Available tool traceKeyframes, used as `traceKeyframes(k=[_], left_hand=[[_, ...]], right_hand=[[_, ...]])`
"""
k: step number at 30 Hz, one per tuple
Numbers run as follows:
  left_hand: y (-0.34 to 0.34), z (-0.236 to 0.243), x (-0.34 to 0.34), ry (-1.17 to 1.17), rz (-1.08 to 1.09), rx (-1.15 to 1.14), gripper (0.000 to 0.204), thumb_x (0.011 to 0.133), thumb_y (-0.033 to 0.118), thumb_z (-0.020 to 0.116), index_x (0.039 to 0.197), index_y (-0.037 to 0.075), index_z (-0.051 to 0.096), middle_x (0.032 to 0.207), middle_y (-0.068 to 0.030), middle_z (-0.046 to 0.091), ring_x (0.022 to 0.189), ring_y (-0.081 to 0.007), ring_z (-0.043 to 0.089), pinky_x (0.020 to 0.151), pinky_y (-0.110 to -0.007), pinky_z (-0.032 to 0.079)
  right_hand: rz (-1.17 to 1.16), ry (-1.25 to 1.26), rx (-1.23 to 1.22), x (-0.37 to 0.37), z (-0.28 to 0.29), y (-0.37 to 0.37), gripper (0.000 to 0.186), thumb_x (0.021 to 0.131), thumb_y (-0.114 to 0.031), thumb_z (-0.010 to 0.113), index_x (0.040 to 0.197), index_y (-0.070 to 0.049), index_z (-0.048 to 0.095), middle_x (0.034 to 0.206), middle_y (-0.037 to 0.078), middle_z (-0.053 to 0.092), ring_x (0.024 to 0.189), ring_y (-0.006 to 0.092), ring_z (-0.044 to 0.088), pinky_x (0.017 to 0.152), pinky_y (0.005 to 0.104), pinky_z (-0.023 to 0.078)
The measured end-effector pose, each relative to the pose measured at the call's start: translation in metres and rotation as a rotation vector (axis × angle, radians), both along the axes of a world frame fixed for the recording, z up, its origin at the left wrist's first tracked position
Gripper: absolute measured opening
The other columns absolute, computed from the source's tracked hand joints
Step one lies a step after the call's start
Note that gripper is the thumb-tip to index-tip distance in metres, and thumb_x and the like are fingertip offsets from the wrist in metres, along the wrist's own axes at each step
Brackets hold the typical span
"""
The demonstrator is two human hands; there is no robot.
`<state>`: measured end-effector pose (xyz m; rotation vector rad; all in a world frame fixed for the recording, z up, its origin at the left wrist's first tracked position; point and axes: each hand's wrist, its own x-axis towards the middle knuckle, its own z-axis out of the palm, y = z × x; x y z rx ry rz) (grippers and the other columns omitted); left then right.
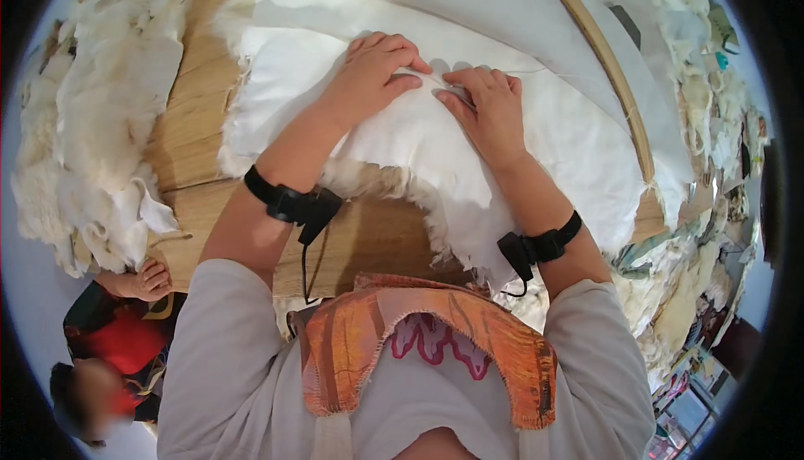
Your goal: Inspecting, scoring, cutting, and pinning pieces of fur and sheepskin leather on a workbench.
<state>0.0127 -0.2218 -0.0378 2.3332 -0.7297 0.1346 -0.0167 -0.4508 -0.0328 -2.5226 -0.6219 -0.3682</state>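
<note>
A white sheepskin [394, 133] lies smooth side up on the wooden table, its woolly fringe showing along the near edge. My left hand [368, 79] rests on it with fingers curled, the thumb and forefinger at a raised fold or seam. Just to the right, my right hand [494, 113] is closed, thumb against forefinger, at the same fold. Something thin and greyish shows between the right fingers, too small to name. A fine thread-like line [515, 70] runs rightward from there. The fingertips of the two hands are close but apart.
A curved wooden strip [599, 46] lies across a pale sheet [519, 8] at the far right. Shaggy fleeces [109, 117] hang over the table [197, 100] on the left; more pelts [678, 292] are heaped right. Another person's hand [151, 280] is at the left table edge.
</note>
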Motion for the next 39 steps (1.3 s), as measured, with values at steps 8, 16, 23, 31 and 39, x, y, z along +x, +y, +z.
traceKeyframes(k=[8, 16, 23, 31, 39], left_hand=[[-0.006, -0.001, 0.006, 0.073, 0.083, -0.055, 0.009, 0.084, 0.023, 0.074, 0.089, 0.015, 0.073, 0.102, 0.0012, 0.065, 0.113, -0.0237, 0.055, 0.109, -0.043, 0.032], [-0.006, -0.003, 0.006, 0.075, 0.096, -0.051, 0.008, 0.085, 0.022, 0.074, 0.088, 0.015, 0.073, 0.099, 0.0004, 0.065, 0.110, -0.0238, 0.055, 0.107, -0.041, 0.034], [-0.010, 0.001, 0.001, 0.009, 0.130, -0.032, 0.007, 0.087, 0.020, 0.072, 0.088, 0.014, 0.071, 0.097, -0.0001, 0.065, 0.110, -0.0248, 0.055, 0.103, -0.040, 0.035], [-0.015, -0.011, 0.010, -0.028, 0.056, -0.136, 0.006, 0.080, 0.015, 0.074, 0.085, 0.012, 0.072, 0.087, -0.0064, 0.067, 0.095, -0.0311, 0.061, 0.091, -0.046, 0.043], [-0.021, -0.039, 0.030, -0.198, 0.197, 0.072, 0.011, 0.069, 0.024, 0.073, 0.076, 0.018, 0.079, 0.082, -0.0080, 0.072, 0.089, -0.0301, 0.068, 0.086, -0.045, 0.048]], right_hand=[[0.168, 0.158, 0.010, 0.030, 0.016, -0.006, 0.014, 0.091, -0.018, 0.067, 0.103, -0.010, 0.067, 0.090, 0.007, 0.067, 0.089, 0.0283, 0.062, 0.084, 0.0416, 0.044], [0.294, 0.250, 0.043, 0.062, 0.016, -0.012, 0.007, 0.090, -0.012, 0.065, 0.092, -0.006, 0.068, 0.086, 0.011, 0.065, 0.081, 0.0311, 0.062, 0.078, 0.0402, 0.049], [0.457, 0.204, -0.002, 0.067, 0.018, -0.006, 0.023, 0.082, -0.021, 0.072, 0.097, -0.008, 0.061, 0.085, 0.010, 0.061, 0.086, 0.0296, 0.060, 0.083, 0.0400, 0.043], [0.487, 0.327, -0.019, 0.070, 0.003, -0.002, 0.035, 0.081, -0.019, 0.068, 0.114, -0.011, 0.058, 0.093, 0.010, 0.064, 0.093, 0.0328, 0.061, 0.091, 0.0461, 0.039], [0.394, -0.144, -0.390, 0.052, 0.005, 0.016, 0.026, 0.097, -0.012, 0.061, 0.122, -0.004, 0.061, 0.109, 0.016, 0.063, 0.101, 0.0368, 0.060, 0.090, 0.0516, 0.047]])
